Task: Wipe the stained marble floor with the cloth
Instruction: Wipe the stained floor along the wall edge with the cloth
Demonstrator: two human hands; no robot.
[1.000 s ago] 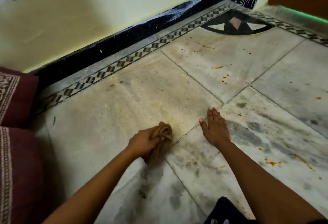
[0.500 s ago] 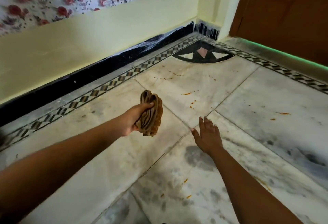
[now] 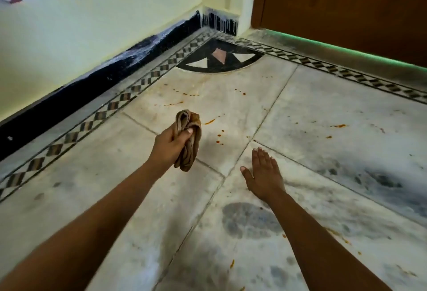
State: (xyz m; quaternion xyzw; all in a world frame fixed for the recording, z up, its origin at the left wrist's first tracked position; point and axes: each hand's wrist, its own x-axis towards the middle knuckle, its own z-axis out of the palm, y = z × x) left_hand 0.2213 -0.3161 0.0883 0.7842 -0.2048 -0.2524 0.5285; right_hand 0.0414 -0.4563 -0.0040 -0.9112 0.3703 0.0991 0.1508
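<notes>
My left hand (image 3: pixel 169 146) grips a bunched brown cloth (image 3: pixel 188 138) and holds it up off the marble floor (image 3: pixel 323 129). Orange stains (image 3: pixel 211 121) speckle the slab just beyond the cloth, with more orange stains (image 3: pixel 337 126) on the slab to the right. My right hand (image 3: pixel 262 174) lies flat on the floor with straight fingers, palm down, to the right of the cloth and apart from it.
A yellow wall with a black skirting (image 3: pixel 97 83) runs along the left. A chequered tile border (image 3: pixel 129 96) follows it to a corner inlay (image 3: pixel 219 60). A brown door (image 3: pixel 346 9) closes the far right. Dark grey patches (image 3: pixel 249 220) mark the near slabs.
My left hand has lifted the cloth off the floor and carried it forward toward the orange stains. The view has swung up toward the corner. My right hand stays flat on the floor.
</notes>
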